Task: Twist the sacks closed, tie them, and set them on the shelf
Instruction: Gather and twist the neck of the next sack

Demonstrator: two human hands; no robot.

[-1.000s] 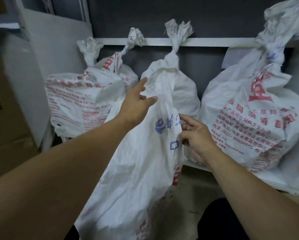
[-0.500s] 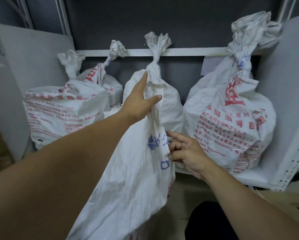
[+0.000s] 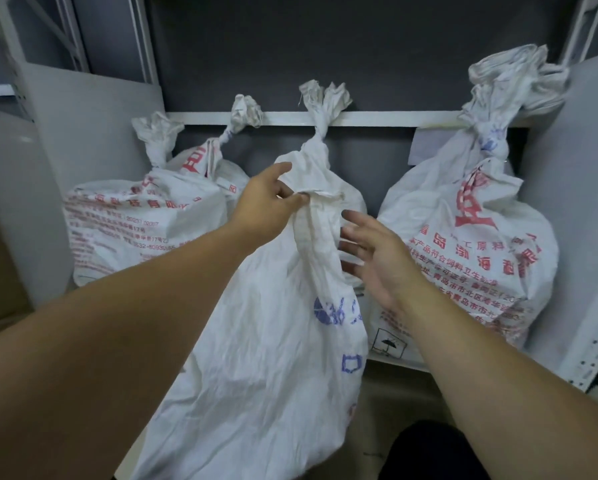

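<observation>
A knotted red-printed sack [image 3: 141, 220] sits at the left of the shelf [image 3: 397, 362]. The left hand [image 3: 266, 206] pinches the top hem of the untied blue-printed sack [image 3: 273, 341], which hangs in front of the shelf. The right hand [image 3: 377, 261] hovers just beside its neck, fingers spread, holding nothing. 1 larger knotted sack [image 3: 463, 237] stands at the right.

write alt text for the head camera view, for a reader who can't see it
A person's left hand pinches the untied top of a white sack with blue print, while the right hand is open close beside it. Behind them, four tied sacks stand on a pale shelf.
</observation>
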